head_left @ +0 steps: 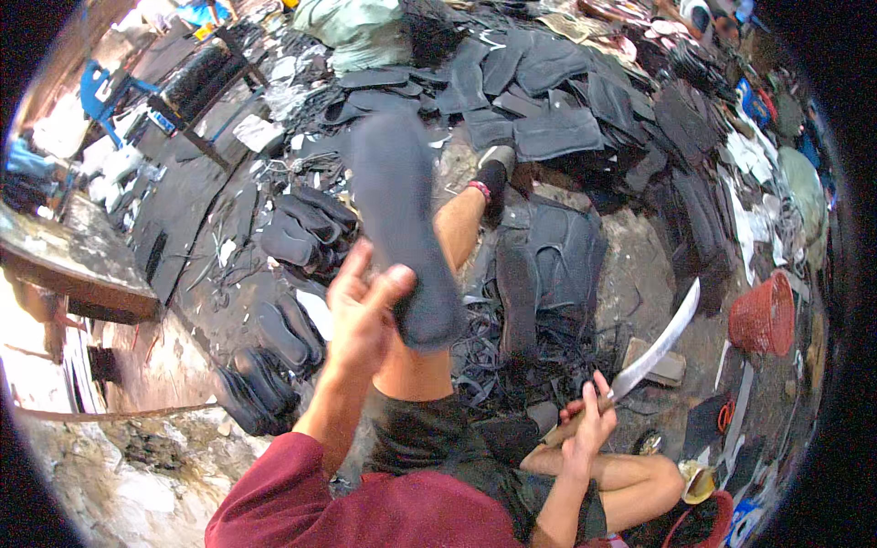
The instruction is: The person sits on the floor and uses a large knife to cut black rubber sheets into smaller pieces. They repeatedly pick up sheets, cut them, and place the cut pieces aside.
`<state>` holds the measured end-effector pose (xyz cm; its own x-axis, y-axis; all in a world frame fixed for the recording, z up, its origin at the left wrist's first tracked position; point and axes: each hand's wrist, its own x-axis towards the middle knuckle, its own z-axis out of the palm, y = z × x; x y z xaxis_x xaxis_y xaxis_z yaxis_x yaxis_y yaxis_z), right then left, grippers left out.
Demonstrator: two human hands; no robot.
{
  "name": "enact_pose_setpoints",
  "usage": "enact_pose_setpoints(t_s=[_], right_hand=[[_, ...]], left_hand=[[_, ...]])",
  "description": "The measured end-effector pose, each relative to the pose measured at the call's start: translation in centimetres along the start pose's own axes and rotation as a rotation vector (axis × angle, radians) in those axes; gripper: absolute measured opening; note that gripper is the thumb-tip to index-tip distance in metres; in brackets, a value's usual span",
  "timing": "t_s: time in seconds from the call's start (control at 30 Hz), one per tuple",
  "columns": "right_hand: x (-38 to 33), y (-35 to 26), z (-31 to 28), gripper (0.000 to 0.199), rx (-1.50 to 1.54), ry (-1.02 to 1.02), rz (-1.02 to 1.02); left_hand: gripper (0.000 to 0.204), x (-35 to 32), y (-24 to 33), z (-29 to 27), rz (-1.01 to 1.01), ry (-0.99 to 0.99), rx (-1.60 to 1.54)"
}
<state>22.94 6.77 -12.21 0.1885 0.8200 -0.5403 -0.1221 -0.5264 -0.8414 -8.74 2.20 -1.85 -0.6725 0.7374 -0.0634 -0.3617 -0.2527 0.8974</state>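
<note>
In my left hand is a dark shoe sole, gripped near its lower end and raised above my outstretched leg. The sole is slightly blurred, with its broad face showing. My right hand is wrapped round the handle of a knife with a long curved blade, held low on the right, its tip pointing up and away. Between the hands, a dark sheet with sole outlines pressed into it lies on the floor. Thin black offcut strips are heaped beside it.
Stacked dark soles and more cut soles lie at the left. A pile of dark sheets spreads across the back. On the right are a red basket and a small block. A wooden bench stands far left.
</note>
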Motion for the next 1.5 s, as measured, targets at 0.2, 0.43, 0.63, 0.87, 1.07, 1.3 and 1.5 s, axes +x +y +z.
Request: enact_pose_setpoints(t_s=[0.2,0.43,0.63,0.87,1.07,1.3,1.5], right_hand=[[0.3,1.7,-2.7,0.034,-0.019,0.055,0.001],[-0.7,-0.3,-1.9,0.035,-0.05,0.065,-0.047],[-4.3,-9.9,-11.0,0.041,-0.135,0.397,-0.538],[-4.2,-20.3,-21.5,0.043,-0.228,0.647,-0.658],[13.4,-2.6,-21.4,0.029,-0.155,0.491,-0.287],[19.4,4.6,-14.6,0.028,-0.048,0.341,-0.065],[16.1,11.1,-18.6,0.03,0.01,0.436,0.015]], left_hand=[[0.074,12.5,2.7,-7.1,0.186,0.281,0.001],[0.078,31.4,-6.2,-17.1,-0.326,0.577,-0.108],[0.04,26.0,-11.2,-13.2,-0.259,0.296,0.043],[0.038,9.6,1.1,1.3,0.612,0.154,0.217],[0.044,1.6,-16.3,7.7,0.043,0.028,0.44],[0.108,1.2,-34.0,8.3,-0.005,0.075,1.497],[0.086,10.0,-32.6,-0.5,-0.085,-0.154,1.196]])
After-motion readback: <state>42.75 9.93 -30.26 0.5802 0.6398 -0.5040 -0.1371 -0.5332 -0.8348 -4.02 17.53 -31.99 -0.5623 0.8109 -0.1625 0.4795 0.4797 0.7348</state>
